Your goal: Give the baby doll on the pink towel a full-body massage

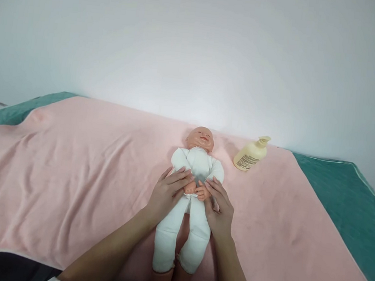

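A baby doll (200, 162) with a white cloth body and a bare plastic head lies on its back on a pink blanket (266, 220), its feet toward me. Its small plastic hands rest together over its belly. My left hand (165, 195) holds the doll's forearm on the left side, fingers laid over it and thumb below. On the other side, my right hand (221, 209) grips the other forearm in the same way. The parts of the forearms under my fingers are hidden.
A pale yellow pump bottle (250, 156) with printed text stands on the blanket, right of the doll's head. Green cloth (352, 198) shows beneath the blanket at both sides. A plain white wall (197, 47) rises behind the far edge.
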A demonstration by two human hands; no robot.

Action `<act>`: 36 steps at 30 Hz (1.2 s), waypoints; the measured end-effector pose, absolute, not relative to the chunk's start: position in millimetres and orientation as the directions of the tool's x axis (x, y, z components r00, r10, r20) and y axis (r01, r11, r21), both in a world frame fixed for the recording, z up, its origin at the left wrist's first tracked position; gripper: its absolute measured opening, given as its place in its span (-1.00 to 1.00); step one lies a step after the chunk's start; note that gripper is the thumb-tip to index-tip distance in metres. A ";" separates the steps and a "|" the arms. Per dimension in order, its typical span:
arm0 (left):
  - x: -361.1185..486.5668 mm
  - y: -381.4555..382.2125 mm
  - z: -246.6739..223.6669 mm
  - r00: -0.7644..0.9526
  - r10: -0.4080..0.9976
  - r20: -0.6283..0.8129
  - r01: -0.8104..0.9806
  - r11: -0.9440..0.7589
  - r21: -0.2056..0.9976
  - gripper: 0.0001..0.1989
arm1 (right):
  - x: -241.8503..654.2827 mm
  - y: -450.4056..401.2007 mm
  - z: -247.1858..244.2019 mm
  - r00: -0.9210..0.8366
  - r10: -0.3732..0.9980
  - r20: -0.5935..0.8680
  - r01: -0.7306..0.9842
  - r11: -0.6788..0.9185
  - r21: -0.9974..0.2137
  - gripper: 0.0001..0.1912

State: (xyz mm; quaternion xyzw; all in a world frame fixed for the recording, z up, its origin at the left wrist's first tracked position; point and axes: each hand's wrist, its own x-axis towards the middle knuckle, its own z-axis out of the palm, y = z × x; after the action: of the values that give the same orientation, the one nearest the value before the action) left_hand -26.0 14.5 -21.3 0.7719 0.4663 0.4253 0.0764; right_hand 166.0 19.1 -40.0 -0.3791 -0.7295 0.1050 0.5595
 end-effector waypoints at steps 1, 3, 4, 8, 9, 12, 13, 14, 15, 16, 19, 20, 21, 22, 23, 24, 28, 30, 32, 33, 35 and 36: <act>-26.2 14.6 -21.5 0.202 0.788 0.582 0.653 -0.551 0.520 -0.65 | 166.2 19.4 -39.9 -0.082 0.673 0.735 0.437 0.687 -0.580 -0.59; -27.3 15.0 -23.1 0.192 0.799 0.570 0.633 -0.544 0.550 -0.64 | 166.6 18.8 -39.1 -0.057 0.690 0.722 0.433 0.668 -0.605 -0.60; -28.1 15.1 -24.0 0.184 0.806 0.563 0.614 -0.542 0.574 -0.64 | 166.8 18.0 -38.5 -0.034 0.703 0.710 0.425 0.653 -0.627 -0.61; -31.7 13.5 -21.8 0.008 0.853 0.522 0.452 -0.469 0.759 -0.68 | 168.7 14.6 -34.1 0.165 0.775 0.609 0.320 0.542 -0.777 -0.66; -32.7 12.7 -19.0 -0.088 0.879 0.469 0.376 -0.406 0.833 -0.69 | 169.7 14.3 -32.2 0.238 0.787 0.569 0.276 0.507 -0.816 -0.66; -37.9 12.2 -9.2 -0.371 0.898 0.234 0.078 -0.221 0.972 -0.65 | 175.4 15.8 -25.6 0.431 0.779 0.456 0.126 0.449 -0.885 -0.59; -41.0 13.5 -7.1 -0.439 0.881 0.176 -0.016 -0.203 0.979 -0.64 | 178.6 17.1 -23.9 0.476 0.769 0.426 0.083 0.443 -0.893 -0.58; -44.9 15.8 -6.4 -0.494 0.859 0.132 -0.103 -0.209 0.972 -0.64 | 182.6 18.7 -23.1 0.515 0.760 0.395 0.045 0.436 -0.899 -0.57; -49.7 18.9 -7.3 -0.535 0.840 0.091 -0.190 -0.225 0.956 -0.66 | 187.6 20.5 -23.4 0.546 0.755 0.362 0.010 0.427 -0.904 -0.56; -55.0 22.5 -9.6 -0.556 0.830 0.041 -0.280 -0.234 0.931 -0.68 | 193.4 22.6 -25.0 0.571 0.755 0.323 -0.028 0.411 -0.911 -0.55; -71.1 34.1 -21.2 -0.544 0.825 -0.154 -0.544 -0.207 0.813 -0.78 | 213.4 30.0 -36.4 0.593 0.791 0.150 -0.208 0.330 -0.921 -0.45; -75.3 37.3 -24.8 -0.529 0.819 -0.221 -0.614 -0.190 0.766 -0.82 | 219.8 32.7 -41.4 0.581 0.810 0.079 -0.288 0.295 -0.911 -0.40; -78.4 39.7 -27.3 -0.519 0.807 -0.281 -0.669 -0.179 0.721 -0.85 | 225.6 35.4 -46.4 0.570 0.822 0.007 -0.364 0.260 -0.894 -0.36; -80.4 41.5 -28.8 -0.513 0.793 -0.328 -0.710 -0.176 0.682 -0.85 | 230.3 38.0 -51.0 0.563 0.825 -0.051 -0.424 0.235 -0.875 -0.33; -81.3 42.7 -29.0 -0.512 0.778 -0.364 -0.737 -0.181 0.651 -0.84 | 233.9 40.3 -55.0 0.562 0.822 -0.088 -0.463 0.224 -0.858 -0.32; -81.4 43.4 -28.3 -0.516 0.762 -0.391 -0.754 -0.187 0.630 -0.83 | 236.3 42.3 -58.3 0.567 0.817 -0.104 -0.479 0.224 -0.849 -0.32; -79.0 44.1 -23.3 -0.536 0.718 -0.444 -0.772 -0.206 0.601 -0.80 | 238.9 46.1 -65.3 0.571 0.820 -0.047 -0.427 0.248 -0.869 -0.32; -78.8 44.3 -23.7 -0.538 0.719 -0.440 -0.768 -0.203 0.607 -0.80 | 238.9 45.8 -66.5 0.566 0.823 -0.041 -0.413 0.240 -0.879 -0.30; -79.1 44.2 -26.0 -0.532 0.737 -0.416 -0.755 -0.190 0.627 -0.81 | 238.8 44.6 -66.5 0.567 0.822 -0.050 -0.419 0.236 -0.877 -0.30; -79.0 43.9 -27.0 -0.535 0.745 -0.399 -0.742 -0.189 0.643 -0.82 | 238.5 43.7 -65.9 0.569 0.820 -0.055 -0.427 0.237 -0.873 -0.30; -77.1 42.4 -27.2 -0.554 0.762 -0.335 -0.697 -0.205 0.687 -0.84 | 236.4 41.1 -62.6 0.578 0.813 -0.061 -0.439 0.248 -0.864 -0.32; -75.0 40.9 -25.9 -0.566 0.773 -0.286 -0.662 -0.220 0.716 -0.84 | 234.2 39.4 -59.6 0.587 0.808 -0.053 -0.434 0.259 -0.863 -0.33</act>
State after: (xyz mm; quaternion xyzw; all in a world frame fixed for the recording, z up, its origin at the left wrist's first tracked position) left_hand -75.0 40.9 -25.9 0.0658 0.4211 0.7783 0.4611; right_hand 234.2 39.4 -59.6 -0.4542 -0.2056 0.4054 0.7662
